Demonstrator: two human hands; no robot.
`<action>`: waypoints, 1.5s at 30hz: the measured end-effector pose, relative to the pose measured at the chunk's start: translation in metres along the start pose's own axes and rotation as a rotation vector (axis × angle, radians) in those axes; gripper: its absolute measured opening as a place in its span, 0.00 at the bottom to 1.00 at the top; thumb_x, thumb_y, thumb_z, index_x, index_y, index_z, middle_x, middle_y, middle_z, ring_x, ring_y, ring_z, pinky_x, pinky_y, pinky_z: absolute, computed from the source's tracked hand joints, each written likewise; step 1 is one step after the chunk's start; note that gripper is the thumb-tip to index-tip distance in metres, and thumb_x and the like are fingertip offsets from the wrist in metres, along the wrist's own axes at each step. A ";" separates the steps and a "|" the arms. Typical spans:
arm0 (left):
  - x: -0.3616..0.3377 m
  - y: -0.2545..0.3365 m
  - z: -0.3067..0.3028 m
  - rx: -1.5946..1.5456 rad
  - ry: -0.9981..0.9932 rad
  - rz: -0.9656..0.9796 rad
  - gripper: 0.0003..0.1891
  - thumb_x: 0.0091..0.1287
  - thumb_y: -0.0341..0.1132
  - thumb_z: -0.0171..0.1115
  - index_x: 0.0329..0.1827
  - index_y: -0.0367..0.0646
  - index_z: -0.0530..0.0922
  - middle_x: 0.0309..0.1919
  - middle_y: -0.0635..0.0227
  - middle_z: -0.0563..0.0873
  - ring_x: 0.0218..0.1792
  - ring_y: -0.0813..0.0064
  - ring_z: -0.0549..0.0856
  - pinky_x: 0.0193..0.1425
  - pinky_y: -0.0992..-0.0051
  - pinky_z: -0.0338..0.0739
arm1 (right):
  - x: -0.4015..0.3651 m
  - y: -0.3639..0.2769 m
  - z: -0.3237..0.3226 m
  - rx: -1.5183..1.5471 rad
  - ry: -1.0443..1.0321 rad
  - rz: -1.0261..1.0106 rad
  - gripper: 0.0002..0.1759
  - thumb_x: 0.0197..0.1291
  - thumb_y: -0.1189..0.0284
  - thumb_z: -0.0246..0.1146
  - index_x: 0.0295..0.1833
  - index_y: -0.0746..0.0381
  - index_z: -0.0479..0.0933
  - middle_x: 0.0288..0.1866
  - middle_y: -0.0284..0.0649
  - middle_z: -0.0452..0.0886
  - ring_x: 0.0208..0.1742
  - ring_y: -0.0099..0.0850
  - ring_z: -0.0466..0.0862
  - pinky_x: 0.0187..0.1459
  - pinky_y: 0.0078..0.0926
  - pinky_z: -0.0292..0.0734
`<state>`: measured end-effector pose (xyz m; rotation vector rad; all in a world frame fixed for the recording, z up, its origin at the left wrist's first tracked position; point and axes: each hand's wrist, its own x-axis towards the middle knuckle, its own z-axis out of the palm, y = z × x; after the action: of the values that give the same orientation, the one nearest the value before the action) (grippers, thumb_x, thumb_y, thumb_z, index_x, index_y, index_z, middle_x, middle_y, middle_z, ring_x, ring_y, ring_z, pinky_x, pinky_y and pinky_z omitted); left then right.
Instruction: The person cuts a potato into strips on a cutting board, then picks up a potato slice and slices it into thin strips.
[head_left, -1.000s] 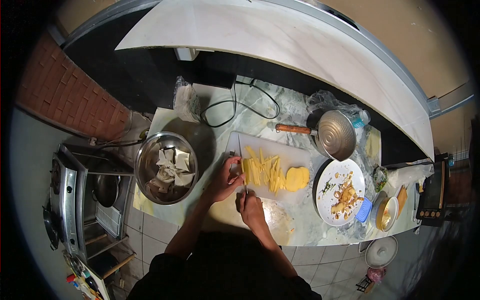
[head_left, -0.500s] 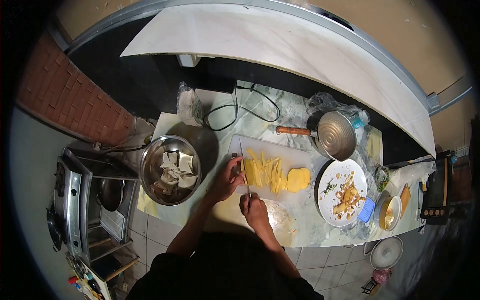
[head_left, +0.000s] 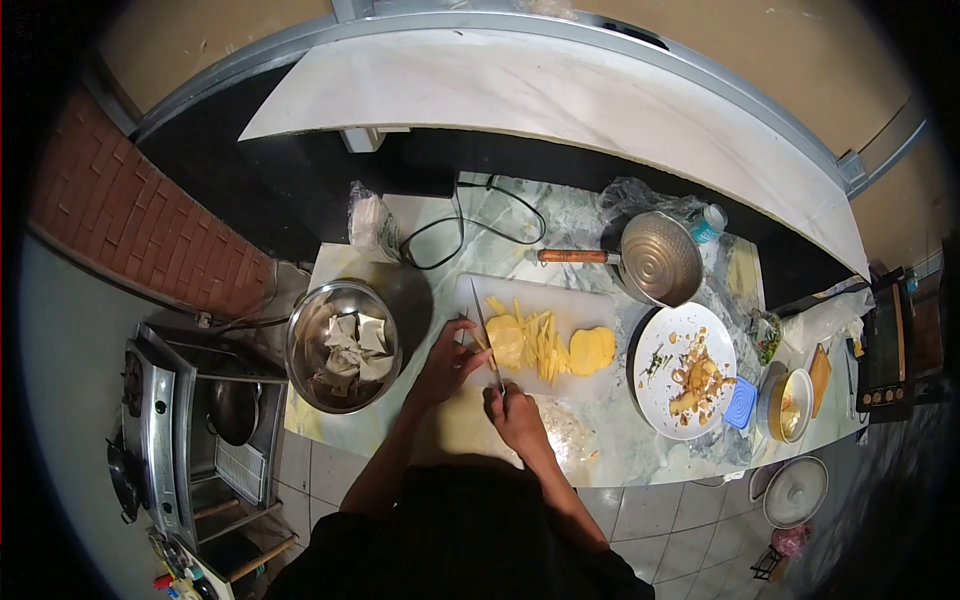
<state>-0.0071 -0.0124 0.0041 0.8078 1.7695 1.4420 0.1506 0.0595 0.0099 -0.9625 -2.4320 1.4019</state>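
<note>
My right hand [head_left: 520,418] is closed round the handle of a knife [head_left: 481,318], its blade pointing away from me across the left part of a white cutting board [head_left: 590,298]. Left of the blade, my left hand [head_left: 447,365] has its thumb and fingers curled about a small yellow potato piece, mostly hidden by the fingers. Flat potato slices [head_left: 508,342] lie just right of the blade. Beside them is a loose heap of potato strips [head_left: 546,350], and more round potato slices [head_left: 593,350] rest at the board's right.
A steel bowl [head_left: 298,345] holding pale wrappers stands to the left. Right of the board are a saucepan [head_left: 660,260], a white plate [head_left: 655,410] with peelings, a blue sponge-like item [head_left: 740,402] and a bowl [head_left: 797,410]. A black cable [head_left: 462,235] lies behind the board.
My left fingers have shifted to the left side of the blade. The slices right of the knife now lie spread and rounder in view. The whole view has tilted slightly.
</note>
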 end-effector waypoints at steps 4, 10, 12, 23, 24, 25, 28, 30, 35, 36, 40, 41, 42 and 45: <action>0.004 -0.015 -0.004 0.125 0.081 0.118 0.17 0.61 0.29 0.67 0.50 0.42 0.71 0.26 0.68 0.81 0.29 0.82 0.79 0.32 0.79 0.73 | 0.000 0.001 -0.006 0.029 -0.018 0.027 0.14 0.66 0.69 0.54 0.43 0.71 0.72 0.35 0.65 0.78 0.41 0.61 0.78 0.39 0.50 0.73; 0.000 0.008 -0.007 0.247 0.153 0.113 0.07 0.59 0.32 0.69 0.36 0.39 0.81 0.26 0.63 0.84 0.26 0.80 0.78 0.31 0.76 0.73 | 0.000 0.007 -0.010 0.040 -0.018 -0.009 0.15 0.66 0.67 0.54 0.43 0.71 0.72 0.35 0.65 0.78 0.40 0.61 0.78 0.39 0.49 0.72; -0.005 0.026 -0.008 0.290 0.169 0.057 0.07 0.59 0.33 0.68 0.36 0.39 0.82 0.27 0.62 0.85 0.26 0.78 0.80 0.32 0.75 0.74 | 0.000 0.009 -0.010 0.037 -0.002 -0.027 0.15 0.66 0.68 0.54 0.42 0.72 0.72 0.33 0.65 0.77 0.38 0.61 0.78 0.37 0.48 0.72; 0.015 0.020 -0.012 0.650 -0.026 0.137 0.10 0.60 0.40 0.65 0.37 0.44 0.83 0.36 0.59 0.86 0.39 0.56 0.84 0.45 0.63 0.77 | 0.007 0.004 -0.042 0.062 0.074 0.031 0.13 0.64 0.70 0.55 0.47 0.70 0.73 0.27 0.61 0.78 0.31 0.57 0.80 0.33 0.47 0.73; 0.020 0.013 -0.010 0.648 -0.026 0.136 0.10 0.60 0.40 0.65 0.37 0.44 0.83 0.36 0.59 0.86 0.39 0.56 0.84 0.45 0.63 0.77 | 0.008 0.003 -0.042 0.044 0.084 0.034 0.13 0.65 0.70 0.55 0.46 0.69 0.74 0.28 0.61 0.78 0.31 0.57 0.80 0.33 0.47 0.73; 0.024 0.006 -0.007 0.694 -0.009 0.213 0.10 0.59 0.40 0.65 0.37 0.44 0.82 0.38 0.59 0.85 0.42 0.56 0.84 0.46 0.63 0.77 | 0.008 0.001 -0.043 0.042 0.082 0.033 0.13 0.65 0.70 0.55 0.46 0.69 0.74 0.28 0.61 0.78 0.31 0.57 0.80 0.33 0.47 0.73; 0.033 0.007 -0.006 0.753 -0.014 0.317 0.12 0.59 0.41 0.65 0.40 0.44 0.80 0.41 0.57 0.84 0.45 0.55 0.82 0.48 0.62 0.77 | 0.010 -0.001 -0.042 0.038 0.068 0.057 0.13 0.65 0.70 0.55 0.47 0.69 0.74 0.29 0.62 0.78 0.32 0.58 0.80 0.34 0.48 0.73; 0.035 0.009 -0.004 0.764 -0.034 0.342 0.14 0.59 0.42 0.65 0.43 0.45 0.78 0.42 0.57 0.83 0.46 0.54 0.81 0.48 0.61 0.77 | 0.011 0.005 -0.035 0.083 0.189 -0.096 0.14 0.65 0.69 0.57 0.35 0.73 0.71 0.18 0.58 0.72 0.18 0.46 0.73 0.23 0.38 0.66; 0.043 0.014 0.008 0.769 0.127 0.454 0.20 0.56 0.42 0.68 0.48 0.45 0.74 0.40 0.57 0.81 0.43 0.53 0.80 0.49 0.59 0.73 | 0.011 0.002 -0.036 0.091 0.213 -0.091 0.14 0.65 0.69 0.58 0.35 0.72 0.71 0.17 0.57 0.71 0.17 0.45 0.72 0.23 0.38 0.65; 0.045 0.013 0.010 0.767 0.127 0.453 0.20 0.56 0.42 0.68 0.48 0.45 0.74 0.40 0.57 0.81 0.43 0.53 0.80 0.49 0.59 0.73 | 0.011 -0.001 -0.039 0.084 0.189 -0.044 0.15 0.65 0.69 0.57 0.34 0.72 0.71 0.17 0.57 0.71 0.16 0.45 0.72 0.22 0.38 0.65; 0.052 0.001 0.018 0.691 0.147 0.428 0.18 0.56 0.41 0.69 0.46 0.44 0.74 0.36 0.59 0.83 0.40 0.53 0.80 0.48 0.59 0.72 | 0.014 0.005 -0.041 0.067 0.186 0.021 0.16 0.66 0.68 0.57 0.34 0.72 0.71 0.16 0.55 0.71 0.14 0.42 0.70 0.20 0.37 0.63; 0.054 0.000 0.018 0.649 0.143 0.382 0.17 0.56 0.40 0.68 0.45 0.44 0.75 0.34 0.60 0.83 0.40 0.53 0.80 0.48 0.59 0.72 | 0.014 0.007 -0.041 0.066 0.184 0.022 0.16 0.66 0.68 0.57 0.34 0.72 0.71 0.16 0.55 0.71 0.14 0.42 0.70 0.20 0.37 0.63; 0.055 -0.001 0.019 0.648 0.143 0.381 0.17 0.56 0.40 0.68 0.45 0.44 0.75 0.34 0.60 0.83 0.40 0.53 0.80 0.48 0.59 0.72 | 0.014 0.009 -0.042 0.061 0.185 0.030 0.16 0.66 0.68 0.57 0.34 0.72 0.71 0.15 0.54 0.70 0.14 0.39 0.69 0.20 0.36 0.63; 0.059 0.002 0.019 0.576 0.150 0.263 0.12 0.58 0.37 0.67 0.40 0.42 0.78 0.29 0.61 0.84 0.35 0.59 0.83 0.41 0.62 0.75 | 0.015 0.014 -0.042 0.064 0.187 0.058 0.17 0.66 0.67 0.57 0.33 0.72 0.71 0.14 0.51 0.69 0.14 0.33 0.66 0.19 0.35 0.62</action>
<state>-0.0245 0.0465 -0.0040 1.2913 2.3088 1.1755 0.1637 0.1037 0.0185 -1.1033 -2.2282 1.3326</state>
